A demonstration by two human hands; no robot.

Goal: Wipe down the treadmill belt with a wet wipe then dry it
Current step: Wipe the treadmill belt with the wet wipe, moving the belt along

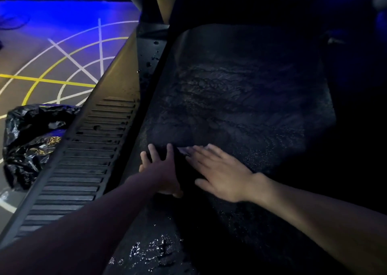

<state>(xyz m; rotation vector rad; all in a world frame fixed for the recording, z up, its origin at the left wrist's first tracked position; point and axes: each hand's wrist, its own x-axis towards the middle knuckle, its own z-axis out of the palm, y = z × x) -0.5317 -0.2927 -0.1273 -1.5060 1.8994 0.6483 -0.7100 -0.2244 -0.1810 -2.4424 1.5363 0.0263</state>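
Note:
The dark treadmill belt (240,99) runs up the middle of the view, with wet streaks across its surface and shiny drops near the bottom. My left hand (161,170) lies flat on the belt by its left edge, fingers spread and straight. Just to its right, my right hand (219,172) presses flat on the belt with straight fingers. A small pale wipe (185,150) peeks out from under the right fingertips; most of it is hidden by the hand.
A ribbed grey side rail (83,155) borders the belt on the left, with water drops higher up. A crumpled black plastic bag (27,140) lies on the floor beside it. The floor has white and yellow lines under blue light. The right side is dark.

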